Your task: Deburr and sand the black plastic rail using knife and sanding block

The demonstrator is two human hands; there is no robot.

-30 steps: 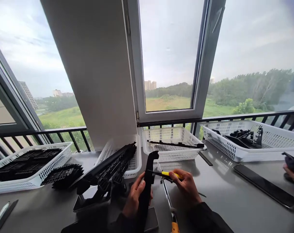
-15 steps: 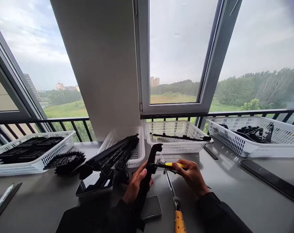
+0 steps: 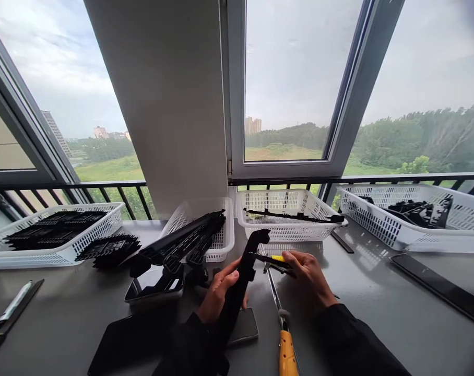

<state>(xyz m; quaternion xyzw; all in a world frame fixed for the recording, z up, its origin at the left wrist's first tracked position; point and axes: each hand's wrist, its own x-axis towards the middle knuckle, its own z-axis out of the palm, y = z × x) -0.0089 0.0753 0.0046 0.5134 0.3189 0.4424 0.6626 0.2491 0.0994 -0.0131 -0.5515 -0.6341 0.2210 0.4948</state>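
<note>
My left hand (image 3: pixel 218 295) is closed around a long black plastic part (image 3: pixel 245 277), which is tilted upright with its hooked end at the top. In my right hand (image 3: pixel 309 279) is a yellow-and-black utility knife (image 3: pixel 276 258). Its thin dark tip points left and lies at the part's edge, just below the hooked end; whether it touches cannot be made out. Beneath my hands a tool with an orange handle (image 3: pixel 287 352) and a long metal shaft (image 3: pixel 274 292) lies on the grey table. The lower end of the black part is lost against my dark sleeve.
White baskets line the back: one with stacked black parts (image 3: pixel 52 257), one with long black strips (image 3: pixel 231 230), one with a single strip (image 3: pixel 284 232), one with small pieces (image 3: pixel 409 241). A metal tray (image 3: pixel 154 297), grey block (image 3: pixel 245 326) and dark bar (image 3: pixel 436 284) lie nearer.
The knife tip has shifted from across the black part to its right edge. The black part's hooked end now appears slightly further right. The view has also shifted a little.
</note>
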